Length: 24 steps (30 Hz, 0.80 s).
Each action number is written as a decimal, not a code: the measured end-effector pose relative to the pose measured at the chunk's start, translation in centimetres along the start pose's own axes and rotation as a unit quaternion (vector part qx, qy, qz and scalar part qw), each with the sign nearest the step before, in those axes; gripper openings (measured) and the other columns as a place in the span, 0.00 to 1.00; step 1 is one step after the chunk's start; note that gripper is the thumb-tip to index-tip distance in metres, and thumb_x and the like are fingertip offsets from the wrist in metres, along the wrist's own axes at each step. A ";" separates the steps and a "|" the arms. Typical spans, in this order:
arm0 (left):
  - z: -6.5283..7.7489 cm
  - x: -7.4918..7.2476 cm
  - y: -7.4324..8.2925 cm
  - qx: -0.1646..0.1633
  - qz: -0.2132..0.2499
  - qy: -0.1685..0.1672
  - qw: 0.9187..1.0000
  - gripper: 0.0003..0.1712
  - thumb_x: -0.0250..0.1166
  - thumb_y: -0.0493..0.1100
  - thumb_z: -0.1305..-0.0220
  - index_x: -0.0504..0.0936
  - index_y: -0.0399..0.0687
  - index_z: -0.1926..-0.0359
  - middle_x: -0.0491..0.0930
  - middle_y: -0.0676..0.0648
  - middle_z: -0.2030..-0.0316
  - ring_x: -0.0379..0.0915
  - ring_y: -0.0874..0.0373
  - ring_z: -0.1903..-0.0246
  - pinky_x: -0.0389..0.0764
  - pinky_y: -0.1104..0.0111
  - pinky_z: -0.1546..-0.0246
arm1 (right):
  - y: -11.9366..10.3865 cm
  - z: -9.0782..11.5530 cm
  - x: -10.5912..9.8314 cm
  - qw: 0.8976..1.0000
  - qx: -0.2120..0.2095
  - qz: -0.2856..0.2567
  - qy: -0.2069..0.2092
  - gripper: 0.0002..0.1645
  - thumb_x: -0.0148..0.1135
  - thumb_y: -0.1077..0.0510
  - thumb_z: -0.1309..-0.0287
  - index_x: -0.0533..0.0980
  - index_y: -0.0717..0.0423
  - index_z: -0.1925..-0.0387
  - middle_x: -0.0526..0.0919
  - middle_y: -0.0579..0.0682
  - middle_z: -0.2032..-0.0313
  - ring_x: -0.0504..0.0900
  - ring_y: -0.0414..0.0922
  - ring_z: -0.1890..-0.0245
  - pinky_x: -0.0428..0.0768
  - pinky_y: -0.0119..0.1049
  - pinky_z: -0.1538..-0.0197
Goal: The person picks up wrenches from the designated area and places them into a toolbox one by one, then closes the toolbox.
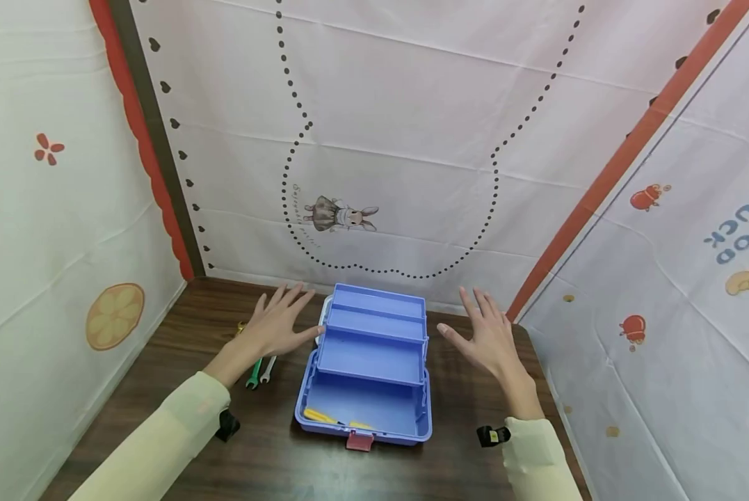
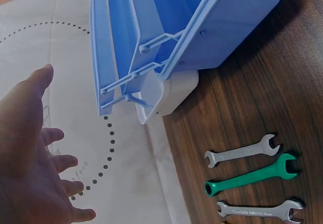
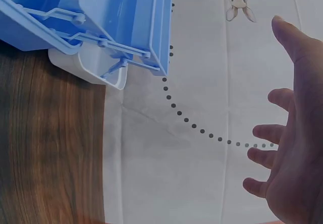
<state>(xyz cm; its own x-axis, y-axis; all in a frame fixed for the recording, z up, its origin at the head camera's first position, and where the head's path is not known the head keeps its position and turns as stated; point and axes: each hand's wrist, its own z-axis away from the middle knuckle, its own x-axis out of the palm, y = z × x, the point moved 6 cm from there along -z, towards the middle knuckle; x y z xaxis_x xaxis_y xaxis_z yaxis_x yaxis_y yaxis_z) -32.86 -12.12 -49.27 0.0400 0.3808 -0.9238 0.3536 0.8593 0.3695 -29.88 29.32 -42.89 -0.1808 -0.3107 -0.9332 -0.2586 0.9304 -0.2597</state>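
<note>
A blue toolbox (image 1: 374, 360) stands opened on the table, its stepped trays raised on side links and a white lid (image 2: 180, 92) tipped behind. Inside the bottom lie a yellow-handled tool (image 1: 319, 416) and another small yellow piece (image 1: 360, 425). Beside the trays on the left, my left hand (image 1: 277, 330) is held with fingers spread, gripping nothing. To the right of the box hovers my right hand (image 1: 489, 341), fingers also spread and apart from it. Left of the box, partly under the left hand in the head view, lie a green wrench (image 2: 252, 175) and silver wrenches (image 2: 260, 210).
The dark wooden table (image 1: 261, 452) carries the box. A red latch (image 1: 359, 441) sticks out at the box's front. Printed white cloth (image 1: 399, 174) hangs behind the table and on both sides. Black straps (image 1: 493, 436) sit at the wrists.
</note>
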 end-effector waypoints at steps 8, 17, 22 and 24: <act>-0.1 -0.1 0.0 0.005 0.007 0.000 1.000 0.56 0.55 0.79 0.31 0.54 0.55 0.15 0.45 0.42 0.16 0.35 0.34 0.18 0.37 0.27 0.27 | 0.1 0.1 -0.6 1.000 0.003 -0.023 -0.003 0.58 0.61 0.27 0.33 0.48 0.44 0.14 0.49 0.62 0.17 0.44 0.64 0.17 0.49 0.78 0.28; -0.4 0.1 0.1 0.011 0.015 -0.002 1.000 0.56 0.55 0.79 0.30 0.53 0.54 0.15 0.46 0.41 0.16 0.36 0.34 0.18 0.41 0.27 0.27 | 1.1 0.8 0.3 0.997 0.009 -0.072 0.004 0.56 0.62 0.30 0.32 0.49 0.42 0.14 0.50 0.60 0.17 0.46 0.69 0.19 0.49 0.80 0.28; -0.5 0.0 -0.2 0.019 0.030 0.014 0.999 0.53 0.59 0.74 0.28 0.56 0.51 0.15 0.50 0.39 0.17 0.40 0.33 0.19 0.48 0.26 0.28 | 1.7 1.3 1.2 0.993 0.022 -0.116 -0.011 0.55 0.61 0.31 0.30 0.49 0.43 0.14 0.49 0.58 0.16 0.48 0.69 0.19 0.51 0.80 0.29; -0.5 0.1 -0.5 0.023 0.035 0.020 0.999 0.51 0.60 0.71 0.27 0.57 0.50 0.16 0.53 0.38 0.18 0.44 0.33 0.19 0.52 0.26 0.29 | 1.9 1.6 1.6 0.991 0.023 -0.132 -0.014 0.54 0.60 0.32 0.29 0.50 0.46 0.14 0.49 0.59 0.16 0.49 0.69 0.19 0.51 0.79 0.28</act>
<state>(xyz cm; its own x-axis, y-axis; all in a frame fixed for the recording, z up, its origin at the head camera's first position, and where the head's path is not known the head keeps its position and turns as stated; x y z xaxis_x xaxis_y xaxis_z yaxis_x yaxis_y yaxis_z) -33.47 -12.36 -49.50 0.0293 0.4543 -0.8904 0.3942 0.8133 0.4280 -29.12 30.85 -45.28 -0.0855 -0.5400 -0.8373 -0.2489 0.8253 -0.5069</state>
